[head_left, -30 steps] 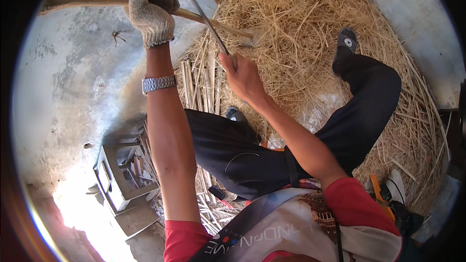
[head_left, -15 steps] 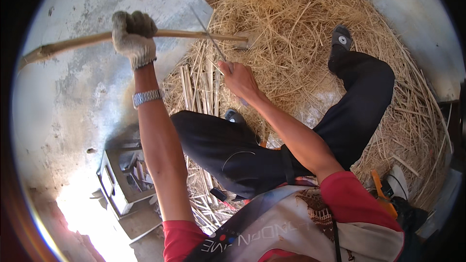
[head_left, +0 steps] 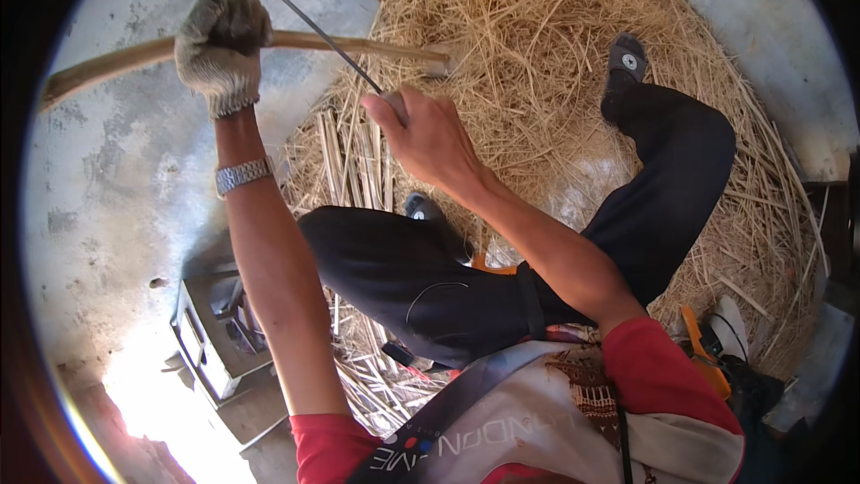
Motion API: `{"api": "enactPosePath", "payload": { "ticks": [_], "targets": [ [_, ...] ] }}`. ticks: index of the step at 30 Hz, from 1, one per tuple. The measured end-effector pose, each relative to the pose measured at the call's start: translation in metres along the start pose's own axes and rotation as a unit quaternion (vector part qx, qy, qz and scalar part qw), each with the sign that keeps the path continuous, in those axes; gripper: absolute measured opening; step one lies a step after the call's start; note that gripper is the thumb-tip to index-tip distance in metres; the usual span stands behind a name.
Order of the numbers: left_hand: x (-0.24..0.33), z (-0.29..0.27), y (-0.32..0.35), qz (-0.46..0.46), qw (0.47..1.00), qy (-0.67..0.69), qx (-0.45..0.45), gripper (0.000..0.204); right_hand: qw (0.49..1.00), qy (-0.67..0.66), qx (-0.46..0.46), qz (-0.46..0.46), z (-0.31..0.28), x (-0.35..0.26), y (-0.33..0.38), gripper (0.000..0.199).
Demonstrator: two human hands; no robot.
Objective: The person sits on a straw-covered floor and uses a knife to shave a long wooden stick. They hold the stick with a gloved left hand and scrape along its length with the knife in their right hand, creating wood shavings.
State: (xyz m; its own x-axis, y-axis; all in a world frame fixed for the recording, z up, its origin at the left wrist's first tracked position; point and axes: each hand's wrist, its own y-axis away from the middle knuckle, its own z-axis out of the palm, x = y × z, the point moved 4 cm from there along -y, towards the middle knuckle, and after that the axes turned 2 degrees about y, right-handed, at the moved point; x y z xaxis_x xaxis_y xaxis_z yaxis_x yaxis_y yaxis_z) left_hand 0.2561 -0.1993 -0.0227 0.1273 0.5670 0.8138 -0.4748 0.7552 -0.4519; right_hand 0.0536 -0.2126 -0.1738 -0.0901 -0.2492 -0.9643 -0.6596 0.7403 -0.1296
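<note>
Wrapped in a knitted work glove, my left hand is closed round a long bamboo pole. The pole runs from the far left past my fist, and its cut end lies over the straw. My bare right hand grips the handle of a long, thin-bladed knife, thumb along the handle. Its blade points up and left and crosses the pole just right of my left fist. Whether the edge touches the pole I cannot tell. Most of the handle is hidden in my palm.
Shavings and straw-like strips cover the floor. Long split strips lie beyond my bent left knee. A worn wall rises on the left, above a dark box-like frame. An orange-handled object lies at lower right.
Both my hands have moved left and farther from me. The knife has swung to lie flatter, its tip now farther left. The pole has shifted with my left hand.
</note>
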Motion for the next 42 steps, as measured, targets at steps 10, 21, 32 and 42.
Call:
{"api": "enactPosePath", "payload": {
  "ticks": [10, 21, 32, 42],
  "targets": [
    [0.006, -0.003, 0.005, 0.069, 0.996, -0.042, 0.045, 0.029, 0.992, 0.04, -0.063, 0.103, 0.009, 0.046, 0.0, 0.048],
    [-0.006, 0.026, 0.0, 0.075, 0.993, -0.067, 0.056, 0.036, 0.99, 0.015, -0.001, 0.138, -0.005, 0.103, 0.02, 0.051],
    [-0.005, 0.024, -0.011, 0.053, 0.988, -0.055, 0.133, 0.036, 0.998, -0.053, 0.042, 0.002, -0.042, -0.003, 0.013, 0.055],
    [-0.006, 0.011, -0.014, 0.05, 0.987, -0.066, 0.139, 0.037, 0.999, 0.041, -0.007, 0.008, -0.021, -0.016, 0.007, 0.054]
  ]
}}
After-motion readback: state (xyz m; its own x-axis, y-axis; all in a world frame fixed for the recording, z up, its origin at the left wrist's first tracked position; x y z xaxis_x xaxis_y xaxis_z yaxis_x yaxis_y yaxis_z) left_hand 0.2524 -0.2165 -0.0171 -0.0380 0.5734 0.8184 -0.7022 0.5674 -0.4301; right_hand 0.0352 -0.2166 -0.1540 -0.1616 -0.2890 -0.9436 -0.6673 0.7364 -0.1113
